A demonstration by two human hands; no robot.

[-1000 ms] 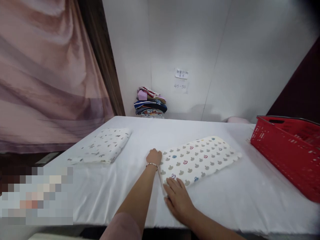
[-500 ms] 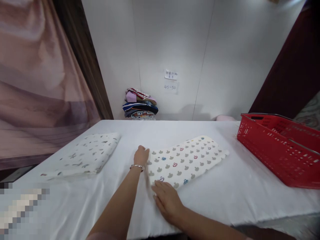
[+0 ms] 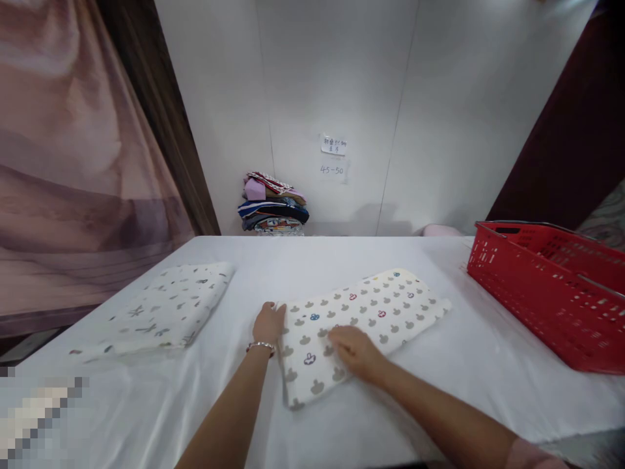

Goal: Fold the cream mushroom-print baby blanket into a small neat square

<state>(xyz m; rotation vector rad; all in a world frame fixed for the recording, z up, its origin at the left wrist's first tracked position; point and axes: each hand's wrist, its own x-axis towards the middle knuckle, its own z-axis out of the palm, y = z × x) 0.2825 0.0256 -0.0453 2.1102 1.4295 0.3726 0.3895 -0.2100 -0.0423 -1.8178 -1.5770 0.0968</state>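
Edgewise, left fingers (image 3: 280, 314) on cloth (image 3: 364, 307), basket (image 3: 532, 306) apart

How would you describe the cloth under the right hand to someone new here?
On the white table, look between the red basket and the pale cloth on the left. There lies the cream cloth, left hand at its left edge, right hand on top. Its grey mushroom-like shapes run in rows, with a few red or blue ones, unlike the pale cloth's scattered motifs.
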